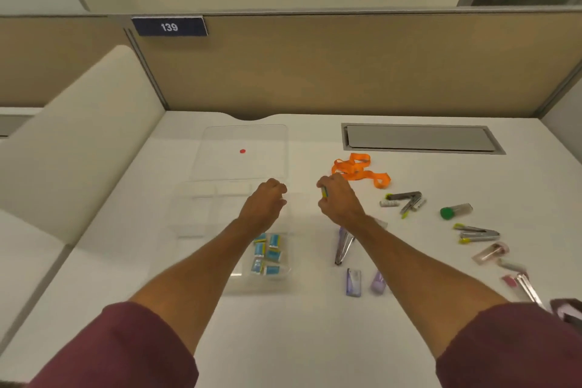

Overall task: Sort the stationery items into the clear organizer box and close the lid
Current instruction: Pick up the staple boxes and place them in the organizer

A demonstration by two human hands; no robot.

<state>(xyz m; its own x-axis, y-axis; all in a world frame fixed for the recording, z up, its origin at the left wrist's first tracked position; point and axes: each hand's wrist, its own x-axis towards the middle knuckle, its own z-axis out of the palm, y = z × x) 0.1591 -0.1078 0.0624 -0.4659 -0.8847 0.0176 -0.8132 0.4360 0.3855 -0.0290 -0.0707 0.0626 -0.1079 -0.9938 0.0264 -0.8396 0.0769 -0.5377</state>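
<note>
**Sorting in progress.** The right hand [338, 201], just right of the clear organizer box [195, 214], pinches a small blue-and-yellow packet [323, 192] in its fingers. The left hand [266, 201] hovers over the box with fingers curled; whether they hold anything cannot be told. Matching packets [266, 257] lie in the near right compartment, partly under the left forearm. The lid [220, 142] lies open behind the box. Probable hazard: the forearm blocks that compartment, so the packet may drop into a wrong cell or onto the bench [315, 331].
</note>
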